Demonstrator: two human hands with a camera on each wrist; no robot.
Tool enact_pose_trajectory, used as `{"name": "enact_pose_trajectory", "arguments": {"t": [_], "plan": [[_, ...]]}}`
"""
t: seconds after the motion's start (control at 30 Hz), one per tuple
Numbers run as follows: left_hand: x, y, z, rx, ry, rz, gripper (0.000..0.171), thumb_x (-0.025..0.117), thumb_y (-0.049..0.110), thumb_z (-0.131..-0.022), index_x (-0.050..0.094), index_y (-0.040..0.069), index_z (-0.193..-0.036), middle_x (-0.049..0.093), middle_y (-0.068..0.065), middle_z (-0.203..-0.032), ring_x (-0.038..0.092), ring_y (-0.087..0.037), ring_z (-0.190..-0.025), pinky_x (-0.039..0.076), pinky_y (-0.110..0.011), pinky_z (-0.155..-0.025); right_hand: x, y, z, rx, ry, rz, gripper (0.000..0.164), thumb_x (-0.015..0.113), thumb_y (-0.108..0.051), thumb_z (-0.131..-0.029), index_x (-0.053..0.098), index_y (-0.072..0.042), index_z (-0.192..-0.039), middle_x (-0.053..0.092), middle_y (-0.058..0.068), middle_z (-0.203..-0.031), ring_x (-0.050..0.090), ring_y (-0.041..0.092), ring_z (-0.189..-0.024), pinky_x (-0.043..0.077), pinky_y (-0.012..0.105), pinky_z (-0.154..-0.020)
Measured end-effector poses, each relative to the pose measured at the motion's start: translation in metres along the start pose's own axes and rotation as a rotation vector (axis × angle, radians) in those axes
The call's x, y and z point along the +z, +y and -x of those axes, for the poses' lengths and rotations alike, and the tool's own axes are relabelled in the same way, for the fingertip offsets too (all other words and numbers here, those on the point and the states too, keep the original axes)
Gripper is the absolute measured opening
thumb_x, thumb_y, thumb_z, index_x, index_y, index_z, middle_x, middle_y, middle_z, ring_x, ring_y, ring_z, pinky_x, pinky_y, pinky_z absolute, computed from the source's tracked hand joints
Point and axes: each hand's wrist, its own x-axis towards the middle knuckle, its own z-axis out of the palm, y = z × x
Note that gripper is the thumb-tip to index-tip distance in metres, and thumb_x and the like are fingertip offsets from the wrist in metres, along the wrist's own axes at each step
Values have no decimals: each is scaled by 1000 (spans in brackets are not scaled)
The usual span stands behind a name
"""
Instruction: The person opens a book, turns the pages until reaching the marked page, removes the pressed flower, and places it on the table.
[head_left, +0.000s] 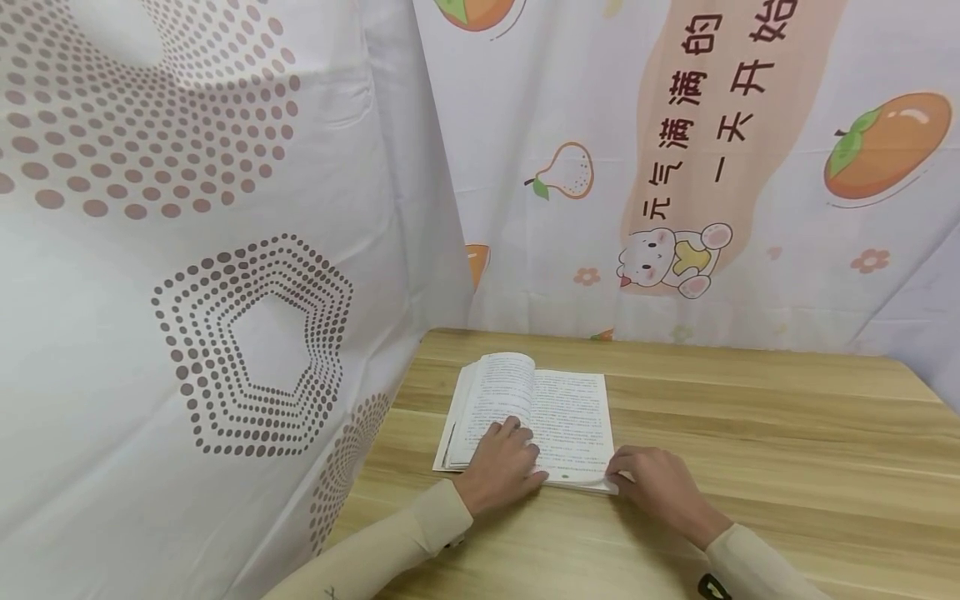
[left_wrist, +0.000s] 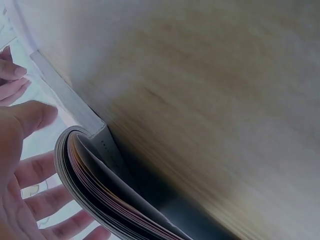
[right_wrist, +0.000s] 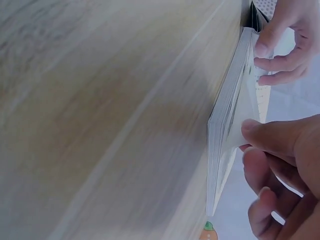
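Note:
An open book (head_left: 570, 417) with printed pages lies on the wooden table, its left-hand pages bowed up near the spine. My left hand (head_left: 501, 465) rests on the book near the spine, with fingers spread over the left-hand pages. In the left wrist view, the thumb and fingers of that left hand (left_wrist: 30, 170) lie extended beside the curved page stack (left_wrist: 95, 185). My right hand (head_left: 660, 487) is at the lower right corner of the book. Its thumb and index finger pinch a lifted page (right_wrist: 237, 132), as the right wrist view shows.
The wooden table (head_left: 750, 425) reaches to the right and toward me. A white curtain with brown dots (head_left: 262, 350) hangs along the left side. Behind the table hangs a fruit-printed cloth (head_left: 517, 208) with writing.

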Motion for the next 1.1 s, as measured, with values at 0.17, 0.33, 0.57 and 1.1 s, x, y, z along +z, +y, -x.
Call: {"name": "enact_pose_trajectory", "arguments": {"t": [0.17, 0.33, 0.57, 1.1], "plan": [[0, 1, 0, 12, -4, 5, 51, 69, 71, -83, 71, 20, -80, 67, 4, -90, 55, -18, -91, 50, -36, -78, -1, 0, -1, 10, 25, -9, 17, 90, -8, -74, 79, -21, -78, 74, -8, -88, 72, 15, -80, 57, 30, -64], [0, 0, 0, 17, 13, 8, 46, 70, 66, -86, 70, 21, -77, 67, 4, -87, 54, -18, -86, 49, -35, -74, 1, 2, -1, 12, 34, -61, 18, 90, -10, -75, 79, -21, -83, 75, -7, -93, 70, 12, -80, 56, 30, -67], [-1, 1, -2, 7, 18, -11, 31, 68, 46, -96, 73, 19, -82, 68, 3, -85, 54, -18, -82, 48, -34, -70, 1, 5, 0, 42, 27, -157, 58, 90, -13, -77, 69, -5, -131, 66, 12, -125, 56, -1, -68, 48, 24, -59], [-7, 0, -7, -128, 71, 75, 94, 79, 19, -88, 25, 26, -164, 3, -25, -168, 33, -40, -142, 37, -50, -110, 0, 7, 4, 19, -49, -202, 36, 87, -14, -82, 76, -10, -115, 66, 10, -123, 51, -8, -66, 47, 23, -59]]}}
